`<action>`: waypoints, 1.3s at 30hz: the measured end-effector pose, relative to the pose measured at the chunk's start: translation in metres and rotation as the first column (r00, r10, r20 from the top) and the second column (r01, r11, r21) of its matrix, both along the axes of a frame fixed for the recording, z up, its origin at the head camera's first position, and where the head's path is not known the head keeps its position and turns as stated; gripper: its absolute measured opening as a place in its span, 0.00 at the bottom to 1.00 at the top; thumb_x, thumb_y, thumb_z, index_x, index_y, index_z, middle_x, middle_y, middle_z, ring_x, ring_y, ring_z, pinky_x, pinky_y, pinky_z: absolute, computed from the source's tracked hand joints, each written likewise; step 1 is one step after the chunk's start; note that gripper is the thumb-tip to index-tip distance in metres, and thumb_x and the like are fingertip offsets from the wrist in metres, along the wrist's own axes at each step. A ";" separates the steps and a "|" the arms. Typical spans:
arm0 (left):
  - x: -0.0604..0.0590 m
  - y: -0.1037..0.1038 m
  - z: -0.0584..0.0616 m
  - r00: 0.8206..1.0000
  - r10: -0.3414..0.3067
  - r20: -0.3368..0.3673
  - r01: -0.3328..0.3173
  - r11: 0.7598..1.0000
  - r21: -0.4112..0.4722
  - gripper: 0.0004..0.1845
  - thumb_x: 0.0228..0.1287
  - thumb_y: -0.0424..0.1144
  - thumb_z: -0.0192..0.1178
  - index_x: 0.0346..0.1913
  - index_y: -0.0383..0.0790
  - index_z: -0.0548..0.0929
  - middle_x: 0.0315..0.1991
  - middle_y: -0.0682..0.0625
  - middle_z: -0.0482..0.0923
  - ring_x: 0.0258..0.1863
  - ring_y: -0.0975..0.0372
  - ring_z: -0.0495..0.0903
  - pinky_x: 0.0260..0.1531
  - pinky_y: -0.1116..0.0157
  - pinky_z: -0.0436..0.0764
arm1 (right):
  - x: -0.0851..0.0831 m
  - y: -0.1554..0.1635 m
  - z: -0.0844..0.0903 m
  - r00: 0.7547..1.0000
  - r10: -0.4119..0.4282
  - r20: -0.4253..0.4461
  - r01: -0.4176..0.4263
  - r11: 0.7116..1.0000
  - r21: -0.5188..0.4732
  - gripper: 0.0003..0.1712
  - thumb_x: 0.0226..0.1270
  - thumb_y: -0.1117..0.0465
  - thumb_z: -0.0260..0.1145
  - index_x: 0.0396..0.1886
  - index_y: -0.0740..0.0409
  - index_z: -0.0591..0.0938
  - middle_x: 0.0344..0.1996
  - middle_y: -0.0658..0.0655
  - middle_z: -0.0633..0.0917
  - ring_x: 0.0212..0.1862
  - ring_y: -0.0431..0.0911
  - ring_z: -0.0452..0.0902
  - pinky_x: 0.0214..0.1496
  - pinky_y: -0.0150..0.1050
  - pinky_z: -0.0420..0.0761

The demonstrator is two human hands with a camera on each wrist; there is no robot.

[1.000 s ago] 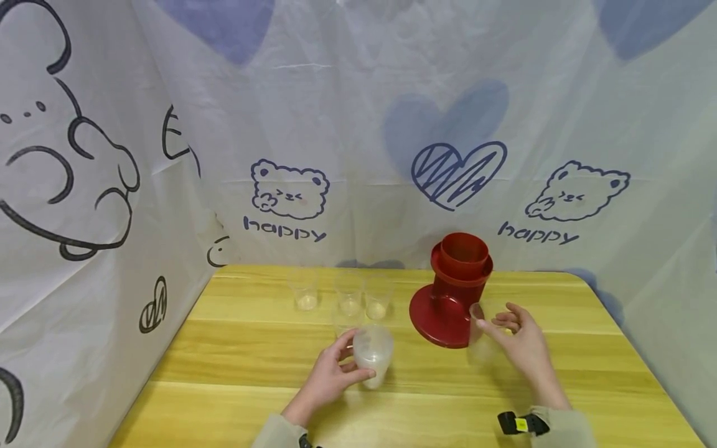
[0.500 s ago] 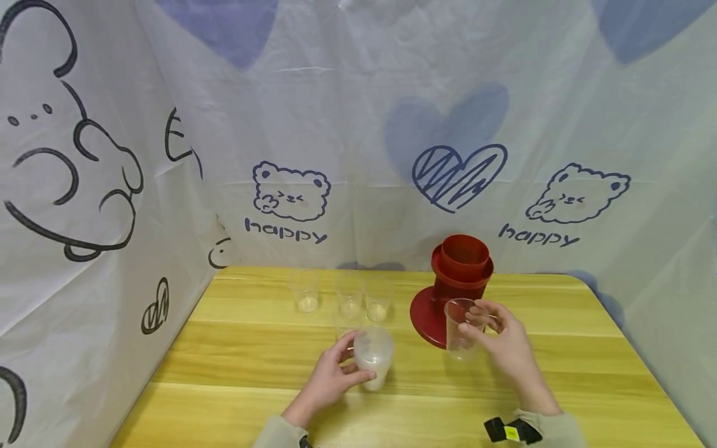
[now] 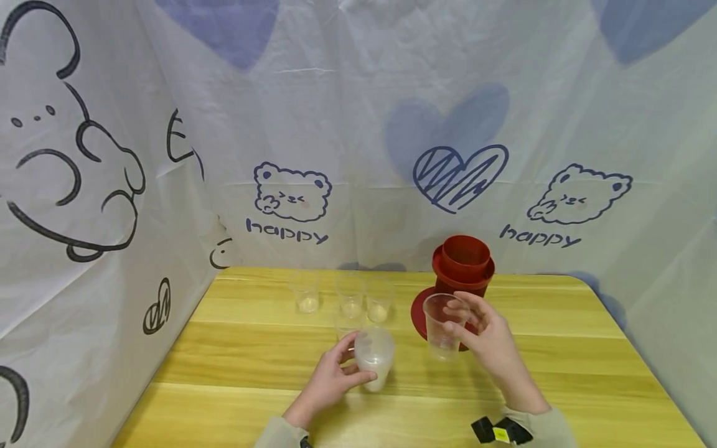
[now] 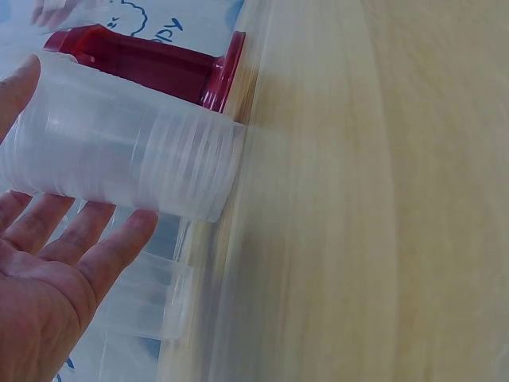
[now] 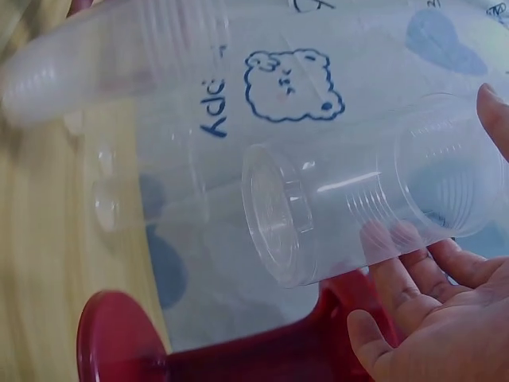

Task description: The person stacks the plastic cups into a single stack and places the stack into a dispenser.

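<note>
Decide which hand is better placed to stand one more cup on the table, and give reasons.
Probably the right hand: it holds a single cup above the table, while the left hand grips a stack of nested cups.

We curve our left hand (image 3: 330,376) in a grip, thumb (image 4: 17,91) opposite spread fingers (image 4: 115,251); our right hand (image 3: 492,342) grips likewise, higher in the head view, both forearms (image 3: 523,395) slanting inward.

Worktop (image 3: 218,361): free lanes toward left and right edges. Gap between cup stack (image 3: 374,353) in left fingers (image 3: 360,377) and single cup (image 3: 439,333) in right fingers (image 3: 477,302). Obstacles: transparent cups (image 3: 351,305), rear, beyond the stack; red stand (image 3: 462,274), behind the single cup; printed sheet (image 3: 353,137), closing off the rear edge.
</note>
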State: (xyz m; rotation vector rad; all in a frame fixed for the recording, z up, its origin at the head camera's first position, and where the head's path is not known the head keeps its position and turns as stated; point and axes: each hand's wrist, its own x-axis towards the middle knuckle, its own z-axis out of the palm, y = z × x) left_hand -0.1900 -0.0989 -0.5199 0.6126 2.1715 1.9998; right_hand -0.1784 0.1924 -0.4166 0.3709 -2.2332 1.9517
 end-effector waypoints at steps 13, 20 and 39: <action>-0.001 0.000 0.000 1.000 -0.002 0.017 0.002 1.000 0.006 0.40 0.54 0.34 0.74 0.69 0.40 0.68 0.60 0.39 0.71 0.56 0.44 0.75 0.51 0.61 0.81 | -0.006 -0.026 0.019 0.992 0.125 -0.026 -0.124 0.992 0.027 0.31 0.63 0.70 0.69 0.65 0.65 0.70 0.56 0.69 0.77 0.59 0.48 0.73 0.61 0.30 0.74; -0.001 0.001 -0.001 1.000 0.003 0.010 -0.003 1.000 -0.006 0.40 0.54 0.33 0.74 0.69 0.39 0.68 0.59 0.38 0.72 0.56 0.45 0.76 0.51 0.60 0.81 | -0.010 -0.040 0.023 0.986 0.155 -0.056 -0.153 0.988 0.029 0.31 0.62 0.70 0.69 0.65 0.65 0.71 0.54 0.66 0.78 0.57 0.51 0.73 0.59 0.31 0.76; -0.001 0.000 -0.001 1.000 -0.005 0.016 0.005 1.000 0.015 0.39 0.54 0.33 0.74 0.69 0.41 0.68 0.60 0.39 0.71 0.57 0.46 0.75 0.53 0.58 0.80 | -0.020 -0.063 -0.003 0.956 0.291 -0.021 -0.291 0.957 0.024 0.33 0.64 0.63 0.71 0.67 0.64 0.70 0.58 0.63 0.79 0.62 0.56 0.73 0.60 0.37 0.77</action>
